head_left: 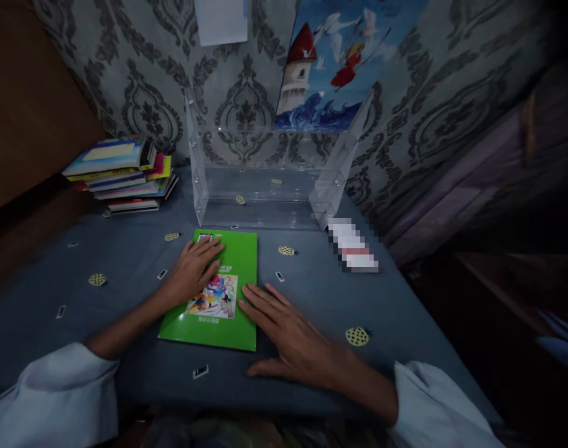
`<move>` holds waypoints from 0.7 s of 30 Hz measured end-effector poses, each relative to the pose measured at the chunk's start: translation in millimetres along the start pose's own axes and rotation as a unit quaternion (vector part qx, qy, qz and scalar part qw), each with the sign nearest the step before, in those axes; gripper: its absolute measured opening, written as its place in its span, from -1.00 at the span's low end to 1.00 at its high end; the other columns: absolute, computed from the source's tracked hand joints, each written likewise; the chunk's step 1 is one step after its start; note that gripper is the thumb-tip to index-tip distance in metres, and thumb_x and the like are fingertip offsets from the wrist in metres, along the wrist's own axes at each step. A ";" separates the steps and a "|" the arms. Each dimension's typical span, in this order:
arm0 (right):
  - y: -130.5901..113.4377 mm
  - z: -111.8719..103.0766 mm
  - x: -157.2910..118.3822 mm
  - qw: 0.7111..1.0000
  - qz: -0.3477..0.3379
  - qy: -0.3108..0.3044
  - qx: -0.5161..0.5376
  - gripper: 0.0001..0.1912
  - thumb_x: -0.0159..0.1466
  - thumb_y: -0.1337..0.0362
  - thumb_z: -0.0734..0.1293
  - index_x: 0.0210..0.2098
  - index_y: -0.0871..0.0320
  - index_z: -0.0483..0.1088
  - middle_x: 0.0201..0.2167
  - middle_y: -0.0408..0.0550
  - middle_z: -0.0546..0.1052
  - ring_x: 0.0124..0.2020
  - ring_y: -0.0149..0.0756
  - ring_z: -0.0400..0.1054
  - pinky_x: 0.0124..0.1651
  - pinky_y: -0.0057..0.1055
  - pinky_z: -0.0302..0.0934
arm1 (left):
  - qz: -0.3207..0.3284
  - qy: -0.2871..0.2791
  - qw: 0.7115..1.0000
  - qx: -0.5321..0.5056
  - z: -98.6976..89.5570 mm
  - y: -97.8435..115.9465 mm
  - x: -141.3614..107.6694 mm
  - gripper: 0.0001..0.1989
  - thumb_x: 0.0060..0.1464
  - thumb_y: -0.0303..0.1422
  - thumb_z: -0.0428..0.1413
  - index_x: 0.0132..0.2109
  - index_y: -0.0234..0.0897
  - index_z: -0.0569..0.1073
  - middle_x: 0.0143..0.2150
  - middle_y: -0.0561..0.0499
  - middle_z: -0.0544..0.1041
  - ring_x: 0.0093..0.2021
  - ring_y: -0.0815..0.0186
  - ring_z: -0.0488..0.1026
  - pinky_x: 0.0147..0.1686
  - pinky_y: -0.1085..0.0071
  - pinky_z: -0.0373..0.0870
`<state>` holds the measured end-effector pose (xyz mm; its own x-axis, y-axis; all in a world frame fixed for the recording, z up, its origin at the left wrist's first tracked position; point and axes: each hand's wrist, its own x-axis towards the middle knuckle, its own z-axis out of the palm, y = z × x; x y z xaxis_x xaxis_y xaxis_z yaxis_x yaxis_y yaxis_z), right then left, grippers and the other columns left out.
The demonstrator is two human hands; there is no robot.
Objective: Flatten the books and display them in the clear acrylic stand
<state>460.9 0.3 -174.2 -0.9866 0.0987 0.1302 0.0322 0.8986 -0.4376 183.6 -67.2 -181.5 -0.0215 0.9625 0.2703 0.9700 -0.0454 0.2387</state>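
Note:
A green book (241,261) with a colourful picture on its cover lies flat near the front of the table. My left hand (195,270) rests on its upper left part, fingers stretched out and pointing up and to the right. My right hand (288,333) lies open at the book's right edge, with its fingertips on the cover and its thumb spread below, over the cloth. Neither hand grips anything. Behind the book stands a clear acrylic rack (260,214) with transparent side panels; no books show in it.
At the back left is a stack of books (120,180). A blurred-out white and red item (356,246) lies right of the rack. The table (321,298) has a grey patterned cloth. A poster (330,68) hangs on the wall.

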 end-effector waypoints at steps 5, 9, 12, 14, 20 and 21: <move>-16.4 3.4 -10.9 0.999 0.014 -0.026 -0.023 0.01 0.20 -0.14 0.45 0.42 0.28 0.07 0.45 0.29 0.11 0.49 0.05 -0.08 0.50 0.09 -0.20 | 0.005 -0.012 1.000 -0.017 -1.5 8.8 -11.6 -0.56 0.38 -0.24 -0.11 0.30 -0.20 0.36 0.38 -0.12 0.33 0.44 0.11 0.16 0.39 -0.06 0.03; -24.6 5.3 -13.5 0.999 0.022 -0.015 -0.024 -0.10 0.25 -0.06 0.44 0.40 0.27 0.12 0.43 0.30 0.15 0.47 0.05 -0.04 0.48 0.10 -0.16 | 0.019 -0.012 0.999 -0.028 -2.9 11.7 -14.3 -0.55 0.38 -0.23 -0.11 0.31 -0.21 0.36 0.39 -0.13 0.32 0.44 0.11 0.15 0.38 -0.07 0.03; -31.9 5.7 -13.0 0.999 0.019 -0.016 -0.027 -0.17 0.30 -0.11 0.36 0.38 0.27 0.17 0.39 0.32 0.23 0.44 0.07 0.03 0.45 0.15 -0.12 | 0.045 -0.038 0.998 -0.033 -7.5 12.6 -9.7 -0.54 0.39 -0.23 -0.12 0.32 -0.24 0.34 0.40 -0.15 0.30 0.44 0.12 0.14 0.40 -0.06 0.00; -38.9 6.4 -11.3 0.999 0.006 -0.022 -0.033 -0.19 0.31 -0.14 0.33 0.36 0.26 0.19 0.35 0.34 0.28 0.41 0.09 0.07 0.42 0.18 -0.10 | 0.076 -0.072 0.994 -0.045 -11.7 12.7 -1.8 -0.54 0.40 -0.24 -0.13 0.32 -0.24 0.34 0.40 -0.16 0.30 0.44 0.13 0.14 0.41 -0.05 -0.05; -60.2 13.4 7.6 0.995 -0.051 0.011 -0.083 -0.22 0.32 -0.15 0.32 0.31 0.28 0.22 0.21 0.35 0.42 0.31 0.09 0.18 0.34 0.11 0.03 | 0.168 -0.165 0.966 -0.110 -17.9 13.2 37.9 -0.57 0.42 -0.27 -0.16 0.30 -0.19 0.36 0.36 -0.09 0.37 0.41 0.23 0.21 0.44 0.03 -0.10; -62.1 14.4 12.3 0.993 -0.061 0.017 -0.095 -0.24 0.32 -0.14 0.32 0.29 0.29 0.23 0.19 0.35 0.43 0.30 0.10 0.19 0.31 0.12 0.05 | 0.180 -0.174 0.961 -0.117 -17.5 14.5 43.6 -0.58 0.42 -0.27 -0.16 0.30 -0.19 0.36 0.35 -0.08 0.38 0.40 0.24 0.22 0.44 0.05 -0.10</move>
<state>444.4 -60.5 -158.2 -0.9790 -0.0048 0.2037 -0.0551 0.9688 -0.2417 192.5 -30.6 -149.9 0.4271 0.9024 0.0563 0.8179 -0.4122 0.4014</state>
